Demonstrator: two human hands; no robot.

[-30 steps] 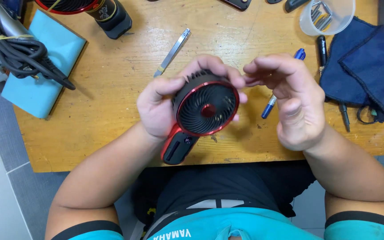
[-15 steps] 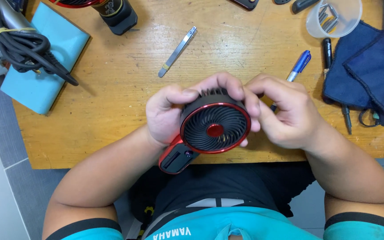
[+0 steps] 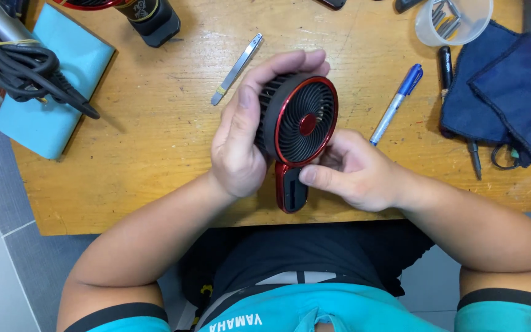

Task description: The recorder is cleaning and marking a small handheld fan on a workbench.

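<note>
Over the front edge of the bench: small black handheld fan with a red rim and red handle (image 3: 299,126), held up between my two hands, grille facing up toward me, handle pointing back at my body.
Left hand (image 3: 241,138): mine, wrapped around the left side and back of the fan head, fingers curled over its top edge, gripping it.
Right hand (image 3: 354,172): mine, closed on the fan just below the head, thumb pressed across the top of the red handle.
Bench: pale wooden worktop (image 3: 155,123), scuffed.
Behind the fan, left: thin metal tweezers (image 3: 236,69), lying flat, apart from my fingers.
Behind the fan, right: blue and white pen (image 3: 396,103), near my right hand, not touching.
Far right: dark blue folded cloth (image 3: 499,92), with a black screwdriver (image 3: 445,66) beside it.
Back right: clear plastic cup (image 3: 456,21) holding small metal parts.
Far left: light blue block (image 3: 56,92) under a coiled black cable (image 3: 19,64).
</note>
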